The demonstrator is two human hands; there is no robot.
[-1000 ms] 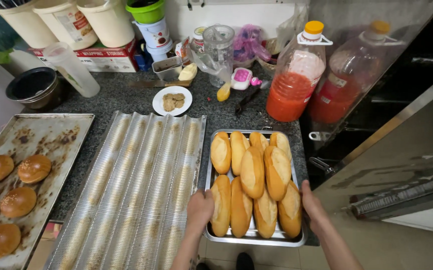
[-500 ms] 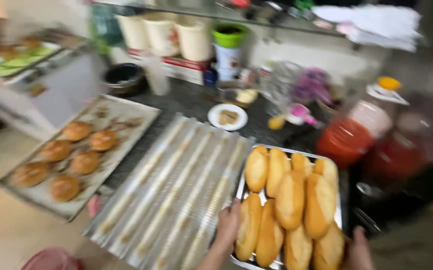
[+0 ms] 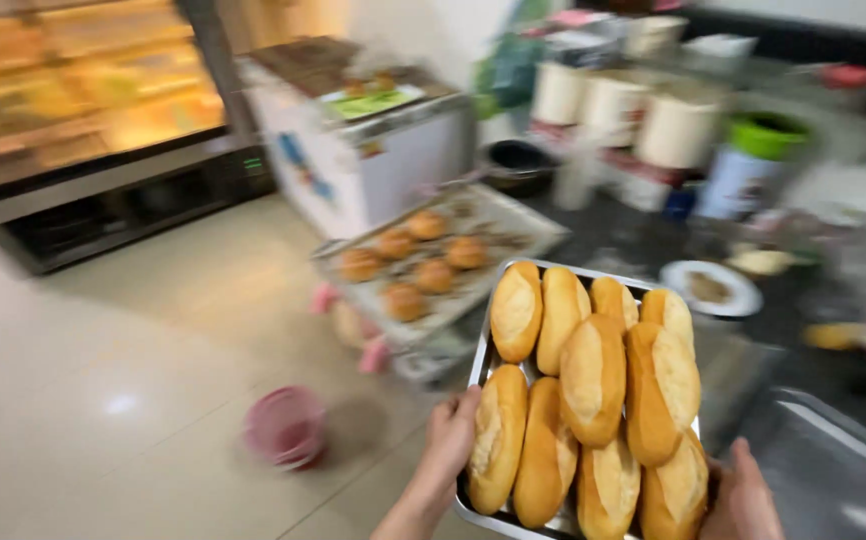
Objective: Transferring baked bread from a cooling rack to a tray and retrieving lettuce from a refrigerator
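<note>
The left hand (image 3: 450,440) grips the near left edge of a metal baking tray (image 3: 481,362), its fingers curled round the rim and the thumb lying up against a loaf. The tray is held in the air, above the floor and just in front of the dark desk (image 3: 633,235), and carries a heap of golden baguette loaves (image 3: 593,380) stacked in two rows. The right hand (image 3: 743,495) clasps the near right corner of the same tray, fingers closed on the rim.

Far left stands a lit glass display cabinet (image 3: 83,90). On the pale tiled floor lies a pink basket (image 3: 286,425), blurred. Beyond the held tray, a second flat tray of round buns (image 3: 423,262) rests on the desk's end, beside a white chest freezer (image 3: 373,150). Further right on the desk stand white tubs (image 3: 618,110), a green-lidded canister (image 3: 748,165) and a small white plate (image 3: 713,290).
</note>
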